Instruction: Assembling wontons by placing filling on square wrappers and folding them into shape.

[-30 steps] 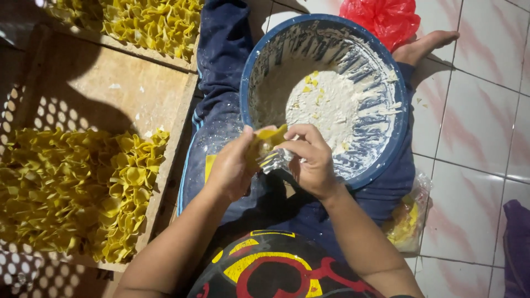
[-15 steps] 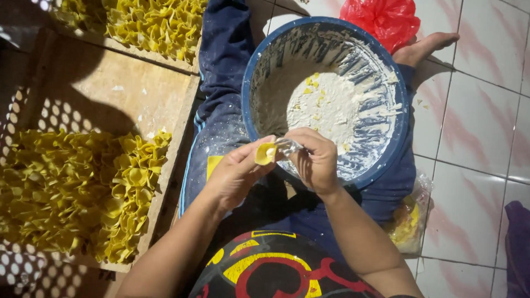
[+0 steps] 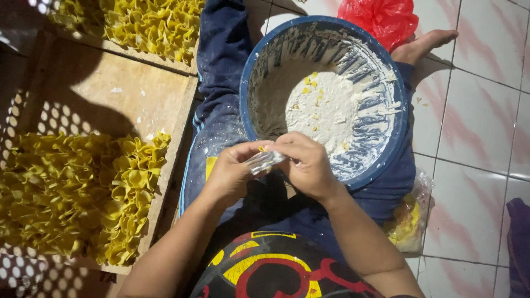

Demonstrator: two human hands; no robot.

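My left hand (image 3: 232,174) and my right hand (image 3: 306,165) meet over my lap, just in front of a blue basin (image 3: 251,118). Between the fingers of both hands sits a small shiny metal tool (image 3: 264,161) with a bit of yellow dough (image 3: 262,148) showing above it. The dough is mostly hidden by my fingers. The basin rests on my legs and holds white flour (image 3: 331,113) with yellow scraps in it.
A wooden tray (image 3: 110,105) on my left carries a heap of folded yellow dough pieces (image 3: 83,193). More yellow pieces (image 3: 149,22) lie on a second tray beyond. A red plastic bag (image 3: 381,19) lies past the basin. A clear bag (image 3: 408,221) sits on the white tiles.
The yellow dough piece, earlier open and plainly seen in my left hand, is now pressed between both hands around the metal tool. My hands have closed together.
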